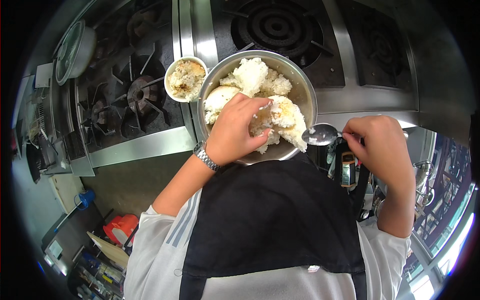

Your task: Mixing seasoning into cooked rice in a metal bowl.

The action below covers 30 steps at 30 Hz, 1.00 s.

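Note:
A wide stainless-steel bowl holds large clumps of cooked white rice, some of them tinged yellow-brown. Over its near left part is my left hand, thumb and fingers apart, with rice grains stuck to the fingertips. It hides some of the rice beneath. To the right of the bowl, my right hand grips the handle of a metal spoon. A few grains cling to the spoon's bowl, which is close to the steel bowl's right rim. At the upper left stands a small white bowl of rice with browned bits.
Gas burners with iron grates lie to the left. A large ringed burner sits behind the bowl, another dark burner to its right. A metal pot stands far left. A box grater is below my right hand.

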Motion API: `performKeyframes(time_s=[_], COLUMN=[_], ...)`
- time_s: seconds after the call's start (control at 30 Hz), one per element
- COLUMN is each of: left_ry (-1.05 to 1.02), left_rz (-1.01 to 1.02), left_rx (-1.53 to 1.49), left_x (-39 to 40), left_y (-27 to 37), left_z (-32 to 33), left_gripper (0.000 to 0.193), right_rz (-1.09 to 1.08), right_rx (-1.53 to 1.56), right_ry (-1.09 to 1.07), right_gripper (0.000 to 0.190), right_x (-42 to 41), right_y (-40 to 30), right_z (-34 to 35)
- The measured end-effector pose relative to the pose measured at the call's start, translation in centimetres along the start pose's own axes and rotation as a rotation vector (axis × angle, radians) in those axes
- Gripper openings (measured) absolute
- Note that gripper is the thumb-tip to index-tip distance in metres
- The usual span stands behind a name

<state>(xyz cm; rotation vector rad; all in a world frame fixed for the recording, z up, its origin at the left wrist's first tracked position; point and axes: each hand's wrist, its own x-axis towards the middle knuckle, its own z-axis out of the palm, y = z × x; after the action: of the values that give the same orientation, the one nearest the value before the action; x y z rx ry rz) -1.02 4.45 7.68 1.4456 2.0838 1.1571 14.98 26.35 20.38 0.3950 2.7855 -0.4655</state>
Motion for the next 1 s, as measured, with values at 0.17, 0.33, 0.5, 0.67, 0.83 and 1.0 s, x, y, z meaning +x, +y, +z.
performKeyframes(time_s=[0.17, 0.33, 0.5, 0.67, 0.83, 1.0], left_ry=[-0.098, -0.09, -0.078, -0.07, 0.004, 0.052], left_rz=[-0.125, -0.119, -0.064, -0.094, -0.091, -0.162], left_rx=[-0.047, -0.043, -0.024, -0.002, 0.013, 0.026], left_x=[0.6, 1.2, 2.0, 1.9, 1.6, 1.2], left_y=[-0.5, -0.7, -1.2, -1.4, -1.0, -0.6], left_z=[-0.4, -0.2, 0.2, 0.5, 1.4, 2.1], left_gripper=[0.051, 0.049, 0.045, 0.038, 0.032, 0.029], right_rz=[-0.058, -0.075, -0.066, 0.005, -0.005, -0.063], right_rx=[-0.102, -0.082, -0.036, 0.015, -0.256, -0.522], right_ry=[-0.049, 0.001, -0.023, -0.017, 0.106, -0.05], right_gripper=[0.009, 0.012, 0.01, 0.009, 0.005, 0.005], right_x=[0.2, 1.1, 1.8, 1.7, 4.5, 8.9], right_y=[-1.2, -1.6, -1.7, -1.4, -2.7, -4.3], right_z=[1.3, 3.7, 5.7, 1.7, -1.0, -0.6])
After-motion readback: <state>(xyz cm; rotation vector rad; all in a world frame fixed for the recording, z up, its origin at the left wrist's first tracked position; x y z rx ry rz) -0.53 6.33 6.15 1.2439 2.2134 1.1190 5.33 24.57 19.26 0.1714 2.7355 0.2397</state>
